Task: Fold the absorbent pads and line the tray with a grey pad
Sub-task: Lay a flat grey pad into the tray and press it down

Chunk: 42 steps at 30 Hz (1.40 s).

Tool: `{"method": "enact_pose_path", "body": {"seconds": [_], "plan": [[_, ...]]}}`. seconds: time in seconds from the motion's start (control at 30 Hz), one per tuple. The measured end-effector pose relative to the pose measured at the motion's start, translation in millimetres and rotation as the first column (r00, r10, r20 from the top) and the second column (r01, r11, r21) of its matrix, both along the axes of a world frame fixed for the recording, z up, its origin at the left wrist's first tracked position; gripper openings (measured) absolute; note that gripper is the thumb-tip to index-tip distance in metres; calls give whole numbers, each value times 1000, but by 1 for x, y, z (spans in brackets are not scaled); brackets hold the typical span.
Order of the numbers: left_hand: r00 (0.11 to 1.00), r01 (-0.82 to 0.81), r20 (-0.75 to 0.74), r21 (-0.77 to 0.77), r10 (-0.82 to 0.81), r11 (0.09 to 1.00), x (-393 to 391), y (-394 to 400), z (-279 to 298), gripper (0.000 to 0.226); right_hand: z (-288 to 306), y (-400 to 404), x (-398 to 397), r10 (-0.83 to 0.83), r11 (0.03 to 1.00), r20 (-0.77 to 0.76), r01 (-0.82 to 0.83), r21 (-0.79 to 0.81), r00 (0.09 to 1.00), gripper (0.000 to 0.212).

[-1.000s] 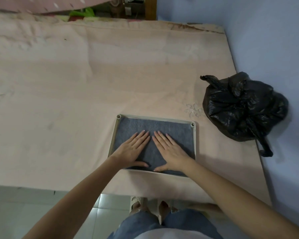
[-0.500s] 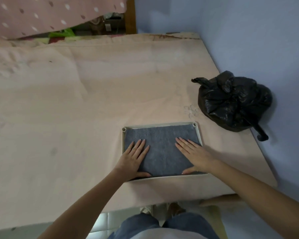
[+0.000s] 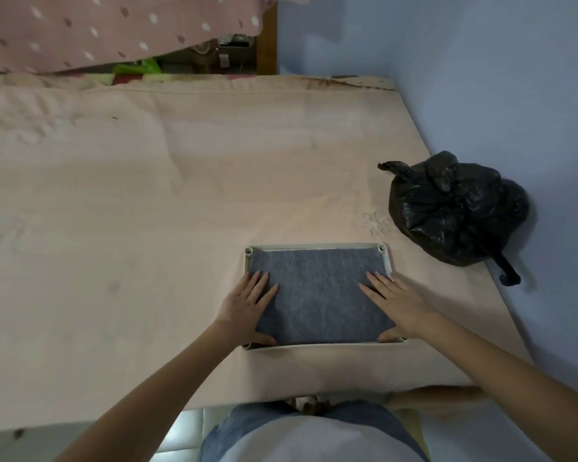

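Note:
A grey pad [image 3: 319, 295] lies flat inside a shallow cream tray [image 3: 317, 246] near the front right of the bed. My left hand [image 3: 247, 305] rests palm down on the pad's left edge, fingers spread. On the pad's right edge my right hand [image 3: 392, 303] lies flat too, its thumb by the tray's near right corner. Neither hand grips anything. The tray's near rim shows between the two wrists.
A knotted black plastic bag [image 3: 454, 208] sits to the right of the tray against the blue wall [image 3: 498, 95]. The pink bedsheet [image 3: 147, 211] stretches far to the left and back. A dotted pink cloth [image 3: 97, 28] hangs at the far edge.
Both hands have slid apart from the pad's middle to its left and right edges. The camera view has shifted, so the tray now appears further right.

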State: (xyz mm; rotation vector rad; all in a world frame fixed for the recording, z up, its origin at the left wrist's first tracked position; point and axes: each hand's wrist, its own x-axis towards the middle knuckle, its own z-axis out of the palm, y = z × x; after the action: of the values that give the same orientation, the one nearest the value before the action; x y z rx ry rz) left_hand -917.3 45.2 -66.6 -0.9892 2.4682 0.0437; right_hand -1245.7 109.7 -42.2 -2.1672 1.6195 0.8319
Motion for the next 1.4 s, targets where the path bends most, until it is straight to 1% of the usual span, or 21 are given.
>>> {"method": "enact_pose_path", "body": {"seconds": [0.03,0.07,0.1,0.13,0.17,0.2,0.23,0.27,0.33,0.4,0.5,0.57,0.73,1.03,1.3,1.4], "plan": [[999,-18,-29,-3,18,1000,4,3,1,104,1,3,-3,-86,996,122,87,-1,989,100],[993,-60,-99,-14,59,998,8,6,0,99,1,7,-4,-202,976,271,217,-28,941,94],[971,-132,-204,-26,125,991,13,12,-2,95,-1,13,-5,-308,927,409,367,-75,859,85],[923,-234,-319,-23,215,972,16,19,-3,94,-4,21,-5,-383,852,507,507,-128,772,77],[857,-342,-408,5,314,940,17,27,-5,94,-9,27,-5,-437,772,558,612,-168,705,70],[789,-428,-468,46,398,903,15,35,-7,94,-14,33,-2,-480,714,572,675,-187,666,66],[731,-490,-504,81,460,868,12,43,-9,93,-20,37,1,-506,688,563,700,-194,653,64],[689,-533,-524,101,501,840,8,48,-11,92,-26,39,5,-511,689,542,695,-206,667,64],[638,-590,-535,123,554,798,-2,53,-16,88,-33,39,10,-492,706,503,664,-248,711,63],[583,-648,-543,139,605,749,-11,55,-20,83,-35,36,15,-485,691,501,665,-282,717,61],[538,-704,-532,143,654,695,-18,56,-24,78,-39,33,24,-507,651,499,692,-313,702,61],[516,-719,-547,141,659,680,-20,55,-25,75,-41,32,29,-522,632,462,689,-355,717,61],[521,-731,-546,110,656,673,-16,51,-25,74,-40,27,35,-499,643,432,655,-397,752,63],[571,-730,-515,38,639,682,8,16,-21,79,-41,-7,62,-490,646,432,648,-404,757,64],[576,-734,-501,31,646,679,12,-10,-25,81,-48,-34,66,-504,656,421,651,-380,754,71],[567,-733,-504,54,652,679,13,-15,-26,80,-50,-40,65,-514,668,405,649,-363,756,74]]}}
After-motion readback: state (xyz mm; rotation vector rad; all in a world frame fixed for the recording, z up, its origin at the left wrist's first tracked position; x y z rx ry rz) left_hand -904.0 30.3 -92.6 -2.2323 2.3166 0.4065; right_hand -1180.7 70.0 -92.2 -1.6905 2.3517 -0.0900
